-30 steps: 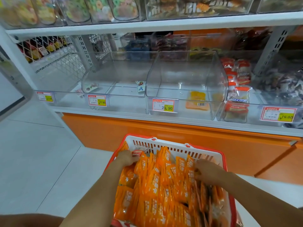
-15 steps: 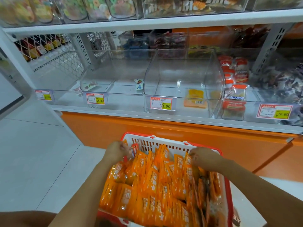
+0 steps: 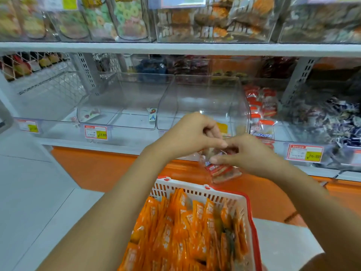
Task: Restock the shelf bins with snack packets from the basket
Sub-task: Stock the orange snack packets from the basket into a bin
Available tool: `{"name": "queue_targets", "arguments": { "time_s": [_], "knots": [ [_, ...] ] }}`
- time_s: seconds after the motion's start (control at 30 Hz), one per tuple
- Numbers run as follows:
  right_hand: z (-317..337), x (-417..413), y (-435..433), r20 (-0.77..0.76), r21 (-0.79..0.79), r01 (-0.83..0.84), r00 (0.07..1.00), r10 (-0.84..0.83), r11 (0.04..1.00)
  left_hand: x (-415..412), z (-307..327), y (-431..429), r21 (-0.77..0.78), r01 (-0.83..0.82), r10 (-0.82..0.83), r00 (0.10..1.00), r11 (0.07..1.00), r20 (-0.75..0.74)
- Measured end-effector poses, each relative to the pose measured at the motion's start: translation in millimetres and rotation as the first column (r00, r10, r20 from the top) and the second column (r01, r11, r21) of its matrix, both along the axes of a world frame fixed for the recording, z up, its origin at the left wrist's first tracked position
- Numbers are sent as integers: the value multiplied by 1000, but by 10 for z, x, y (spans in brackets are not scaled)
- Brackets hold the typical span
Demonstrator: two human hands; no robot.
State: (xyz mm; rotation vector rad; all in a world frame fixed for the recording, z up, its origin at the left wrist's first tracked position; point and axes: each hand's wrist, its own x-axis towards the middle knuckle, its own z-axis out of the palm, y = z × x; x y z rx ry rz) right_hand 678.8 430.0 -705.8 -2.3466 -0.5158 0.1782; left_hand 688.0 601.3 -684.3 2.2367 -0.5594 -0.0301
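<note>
Pale floor tiles [image 3: 39, 202] lie at the left, and nearest the camera a white basket [image 3: 197, 189] with a red rim is packed with upright orange snack packets [image 3: 181, 231]. 2 bare forearms reach forward over it. The left hand [image 3: 187, 133] has its fingers curled, with thumb and forefinger pinched together at the top edge of a small red-and-clear packet [image 3: 222, 171]. The right hand [image 3: 248, 155] meets it from the other side, its thumb pressed on the packet's face and its fingers curled behind. That packet hangs tilted below the 2 hands, above the basket's far rim and clear of the orange packets.

Behind the hands an orange base panel [image 3: 97, 169] runs under a white shelf. On the shelf stand clear bins: the left bin [image 3: 121, 102] holds only a few stray sweets and carries a 17.80 price tag [image 3: 95, 132]; the middle bin [image 3: 203, 102], directly beyond the hands, shows a yellow packet [image 3: 222, 127] on its floor. To the right are red-topped packets [image 3: 261, 114], then dark blue wrapped sweets [image 3: 332, 122]. Farthest up, an upper shelf [image 3: 175, 48] bears clear containers of coloured snacks, blurred.
</note>
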Motion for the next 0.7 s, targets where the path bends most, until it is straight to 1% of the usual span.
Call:
{"name": "queue_targets", "arguments": {
  "time_s": [0.03, 0.07, 0.1, 0.13, 0.17, 0.2, 0.27, 0.3, 0.33, 0.37, 0.4, 0.47, 0.53, 0.6, 0.67, 0.7],
  "knots": [
    [47, 30, -126, 7, 2, 39, 999, -39, 999, 73, -3, -86, -52, -19, 22, 999, 998, 49],
    [89, 74, -267, 8, 54, 108, 994, -108, 993, 158, -20, -153, -96, -49, 58, 994, 994, 92],
    [123, 129, -415, 6, 147, 212, 977, -215, 966, 245, -54, -204, -115, -85, 99, 987, 990, 123],
    [158, 204, -569, 14, 253, 327, 940, -341, 911, 339, -106, -239, -103, -122, 135, 982, 987, 135],
    [194, 278, -711, 49, 337, 426, 883, -468, 839, 432, -180, -263, -71, -151, 159, 979, 986, 125],
    [225, 371, -850, 119, 365, 507, 806, -579, 781, 514, -267, -280, -31, -167, 170, 981, 985, 94],
    [263, 612, -1098, 246, 331, 646, 645, -723, 688, 640, -457, -328, 63, -170, 169, 985, 983, 23],
    [266, 743, -1188, 276, 303, 694, 591, -758, 653, 678, -537, -353, 138, -181, 179, 984, 974, 28],
    [245, 884, -1265, 288, 270, 729, 562, -775, 629, 702, -595, -377, 214, -206, 199, 979, 955, 53],
    [221, 1022, -1316, 276, 245, 750, 553, -786, 614, 726, -632, -397, 261, -240, 226, 971, 935, 83],
    [189, 1156, -1350, 245, 228, 767, 551, -798, 599, 746, -649, -408, 278, -267, 247, 963, 923, 106],
    [128, 1378, -1336, 127, 235, 791, 550, -825, 564, 777, -659, -412, 296, -297, 265, 953, 908, 145],
    [32, 1585, -1302, -76, 330, 785, 575, -815, 524, 779, -675, -418, 318, -306, 258, 948, 897, 185],
    [-97, 1773, -1301, -273, 405, 780, 601, -751, 477, 770, -706, -421, 331, -306, 242, 945, 893, 220],
    [-196, 1901, -1320, -405, 372, 806, 587, -701, 460, 777, -728, -419, 341, -310, 233, 940, 888, 248],
    [-253, 1973, -1347, -444, 354, 809, 587, -677, 469, 789, -731, -418, 346, -313, 233, 939, 884, 253]
  ]
}}
